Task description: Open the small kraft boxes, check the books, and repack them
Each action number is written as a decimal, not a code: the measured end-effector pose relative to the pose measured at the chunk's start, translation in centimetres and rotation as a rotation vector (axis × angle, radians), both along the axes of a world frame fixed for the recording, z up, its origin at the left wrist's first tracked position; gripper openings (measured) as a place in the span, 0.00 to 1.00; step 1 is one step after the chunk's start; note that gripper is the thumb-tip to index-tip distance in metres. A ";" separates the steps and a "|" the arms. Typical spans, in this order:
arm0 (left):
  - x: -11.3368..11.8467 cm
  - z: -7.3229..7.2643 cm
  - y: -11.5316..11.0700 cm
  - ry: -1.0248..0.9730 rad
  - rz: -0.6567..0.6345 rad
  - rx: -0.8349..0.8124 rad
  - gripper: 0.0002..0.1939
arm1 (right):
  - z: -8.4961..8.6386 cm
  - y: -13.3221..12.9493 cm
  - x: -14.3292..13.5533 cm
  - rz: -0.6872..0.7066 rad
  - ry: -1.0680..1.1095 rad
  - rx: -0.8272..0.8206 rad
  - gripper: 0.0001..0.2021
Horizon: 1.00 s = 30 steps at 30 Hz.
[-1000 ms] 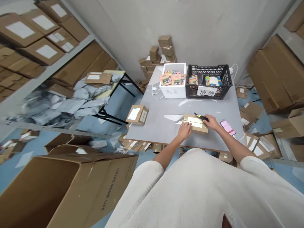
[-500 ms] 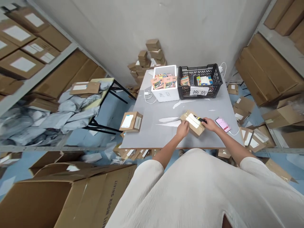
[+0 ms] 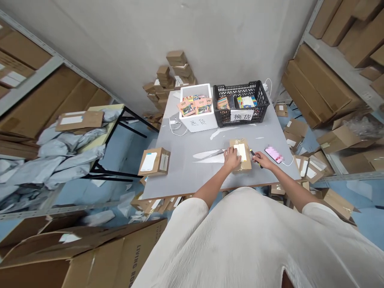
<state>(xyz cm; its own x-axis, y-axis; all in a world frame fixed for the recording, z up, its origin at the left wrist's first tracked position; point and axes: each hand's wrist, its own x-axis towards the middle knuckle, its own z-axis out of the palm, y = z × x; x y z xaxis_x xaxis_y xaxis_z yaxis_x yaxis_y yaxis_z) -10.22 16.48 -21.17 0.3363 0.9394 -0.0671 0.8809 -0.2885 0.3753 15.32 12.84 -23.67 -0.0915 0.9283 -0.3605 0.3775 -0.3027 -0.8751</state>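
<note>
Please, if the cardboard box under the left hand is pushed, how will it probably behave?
The cardboard box is probably fairly stiff, as its edges look straight. It would more likely slide than roll, since its faces are flat and it lies on a flat table. Its weight is hard to judge: its contents are not visible.

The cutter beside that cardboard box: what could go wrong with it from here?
The left hand rests on the box, with the cutter held in the right hand close by, so a slip might nick the fingers. If the blade went in too deep, it could damage anything inside; the contents aren't visible. The phone lies just beyond the right hand, so a wide swing might knock it.
</note>
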 end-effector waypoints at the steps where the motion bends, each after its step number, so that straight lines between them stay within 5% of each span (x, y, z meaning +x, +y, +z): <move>1: 0.7 0.2 -0.1 0.012 0.033 -0.005 0.33 | 0.1 0.2 0.1 -0.022 -0.013 0.018 0.20; 10: 6.4 0.6 -1.9 0.091 0.081 -0.151 0.57 | 0.4 0.7 1.0 -0.081 -0.147 0.127 0.23; 18: 1.5 1.1 -1.7 0.237 -0.288 -0.150 0.62 | -0.8 1.1 0.6 -0.181 -0.141 0.254 0.21; 23: -0.5 1.6 -2.0 0.194 -0.318 -0.134 0.53 | -0.7 1.0 -0.1 -0.115 -0.008 0.092 0.24; 30: 0.5 1.2 -2.9 0.130 -0.242 -0.058 0.38 | 1.3 0.6 0.1 0.008 0.145 -0.034 0.22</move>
